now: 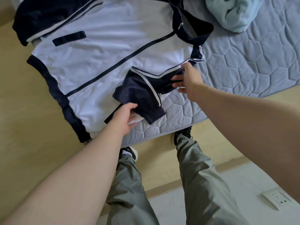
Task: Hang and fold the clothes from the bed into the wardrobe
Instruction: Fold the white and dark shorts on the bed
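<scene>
Standing at the near edge of the bed (243, 62), we see the white-and-navy jacket (100, 51) spread flat, zipped front up, its navy hem reaching the bed's left edge. Its navy sleeve (139, 88) lies folded across the jacket's lower front by the near edge, running between our two grips. Our left grip (125, 116) pinches the sleeve just beside the cuff (155, 114), thumb on top, fingers underneath. Our right grip (186, 80) is loose, fingers nearly straight and spread, resting on the sleeve's upper end near the shoulder. A crumpled light-blue garment (235, 12) sits well apart, toward the bed's far right.
</scene>
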Demonstrator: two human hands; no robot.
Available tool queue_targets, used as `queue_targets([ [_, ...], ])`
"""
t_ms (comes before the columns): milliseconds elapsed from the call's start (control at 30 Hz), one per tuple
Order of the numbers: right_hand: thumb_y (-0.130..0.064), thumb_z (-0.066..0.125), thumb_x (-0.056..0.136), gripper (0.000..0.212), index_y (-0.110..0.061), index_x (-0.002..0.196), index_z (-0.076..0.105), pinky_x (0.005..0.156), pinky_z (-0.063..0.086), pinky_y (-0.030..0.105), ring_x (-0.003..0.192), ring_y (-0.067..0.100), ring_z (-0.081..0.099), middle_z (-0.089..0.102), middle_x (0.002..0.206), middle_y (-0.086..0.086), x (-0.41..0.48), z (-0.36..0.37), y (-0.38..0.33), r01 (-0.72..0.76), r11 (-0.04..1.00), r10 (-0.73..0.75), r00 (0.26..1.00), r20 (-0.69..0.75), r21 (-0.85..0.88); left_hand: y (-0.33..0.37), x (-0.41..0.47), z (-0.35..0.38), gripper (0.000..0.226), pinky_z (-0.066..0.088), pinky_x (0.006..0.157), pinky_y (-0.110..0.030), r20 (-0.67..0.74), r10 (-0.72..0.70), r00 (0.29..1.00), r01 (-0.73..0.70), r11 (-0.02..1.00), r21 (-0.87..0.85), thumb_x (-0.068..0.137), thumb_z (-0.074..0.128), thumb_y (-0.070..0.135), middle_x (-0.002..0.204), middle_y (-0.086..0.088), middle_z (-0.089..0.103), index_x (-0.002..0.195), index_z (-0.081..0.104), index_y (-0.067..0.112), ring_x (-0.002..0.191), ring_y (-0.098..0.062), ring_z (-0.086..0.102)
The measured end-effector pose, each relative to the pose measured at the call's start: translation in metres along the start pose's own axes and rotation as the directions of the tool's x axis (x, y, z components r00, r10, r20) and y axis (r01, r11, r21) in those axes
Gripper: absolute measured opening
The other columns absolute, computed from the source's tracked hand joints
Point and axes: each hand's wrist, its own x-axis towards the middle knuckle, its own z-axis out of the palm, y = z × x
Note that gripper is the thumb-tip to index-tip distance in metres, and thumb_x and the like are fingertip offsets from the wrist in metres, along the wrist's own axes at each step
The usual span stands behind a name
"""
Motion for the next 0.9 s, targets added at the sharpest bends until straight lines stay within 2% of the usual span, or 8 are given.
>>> queue_targets([
  [167,-0.004,0.033,0.085,0.044,-0.026,0.114,0.059,0.047,0.039,0.022,0.049,0.015,0.06,0.072,0.07,-0.003,0.004,0.008,-0.005,0.026,0.991,-0.031,0.999,-0.035,-0.135,0.004,0.004,0.015,0.032,0.054,0.078,-0.035,0.115,0.054,0.992,-0.063,0.995,0.076,0.09,0.069,0.029,0.121,0.0,0.068,0.121,0.063,0.022,0.106,-0.018,0.065],
  [267,-0.006,0.035,0.088,0.043,-0.034,0.116,0.053,0.04,0.037,0.015,0.05,0.012,0.059,0.071,0.076,0.0,0.01,0.012,-0.004,0.094,0.956,-0.111,0.993,-0.046,-0.276,0.026,0.004,0.017,0.026,0.059,0.074,-0.048,0.215,0.045,0.976,0.007,0.972,-0.235,0.101,0.051,0.027,0.118,-0.013,0.069,0.121,0.061,0.014,0.104,-0.033,0.067],
  [467,-0.025,0.049,0.089,0.045,-0.023,0.134,0.048,0.077,0.049,0.032,0.096,0.025,0.059,0.063,0.115,0.006,0.028,0.024,-0.005,0.152,0.745,-0.253,0.965,-0.065,-0.65,0.093,0.012,-0.037,0.039,0.06,0.053,-0.034,-0.016,0.192,0.981,-0.099,0.427,-0.899,0.106,0.036,0.033,0.108,-0.015,0.07,0.113,0.061,0.004,0.088,-0.031,0.071],
  [533,-0.033,0.048,0.089,0.047,-0.02,0.134,0.045,0.075,0.047,0.034,0.098,0.029,0.059,0.058,0.123,0.011,0.035,0.028,-0.005,0.133,0.651,-0.253,0.966,-0.049,-0.748,0.098,0.021,-0.056,0.063,0.062,0.063,-0.039,-0.057,0.179,0.982,-0.13,0.429,-0.894,0.099,0.044,0.056,0.113,-0.022,0.066,0.12,0.054,-0.002,0.087,-0.036,0.074],
  [633,-0.043,0.052,0.087,0.053,-0.017,0.133,0.044,0.08,0.046,0.04,0.115,0.035,0.051,0.041,0.135,0.014,0.041,0.032,-0.003,0.1,0.539,-0.325,0.941,-0.097,-0.836,0.092,0.033,-0.06,0.069,0.061,0.077,-0.039,-0.146,0.159,0.976,-0.216,0.751,-0.623,0.094,0.038,0.067,0.113,-0.016,0.064,0.13,0.047,0.009,0.082,-0.032,0.074],
  [733,-0.04,0.06,0.082,0.059,-0.014,0.131,0.042,0.093,0.042,0.044,0.125,0.034,0.039,0.036,0.136,0.013,0.041,0.032,0.0,0.109,0.452,-0.438,0.892,-0.114,-0.885,0.079,0.038,-0.045,0.038,0.056,0.071,-0.033,-0.403,0.316,0.859,-0.357,0.934,-0.027,0.093,0.052,0.038,0.107,-0.01,0.065,0.117,0.053,0.008,0.075,-0.026,0.07],
  [833,-0.042,0.066,0.08,0.067,-0.011,0.133,0.038,0.103,0.033,0.043,0.13,0.034,0.033,0.034,0.141,0.013,0.04,0.032,0.004,0.138,0.3,-0.498,0.866,-0.032,-0.944,0.062,0.044,-0.041,0.035,0.048,0.088,-0.039,-0.245,0.797,0.552,-0.371,0.497,0.784,0.087,0.061,0.024,0.126,-0.009,0.056,0.121,0.054,0.015,0.108,-0.029,0.057],
  [900,-0.045,0.068,0.079,0.071,-0.01,0.133,0.037,0.104,0.03,0.044,0.132,0.035,0.031,0.031,0.145,0.014,0.039,0.034,0.006,0.153,0.23,-0.511,0.86,0.014,-0.961,0.057,0.049,-0.041,0.05,0.037,0.104,-0.046,-0.01,0.886,0.463,-0.275,0.154,0.949,0.091,0.06,0.037,0.144,-0.01,0.044,0.136,0.048,0.018,0.133,-0.033,0.039],
])
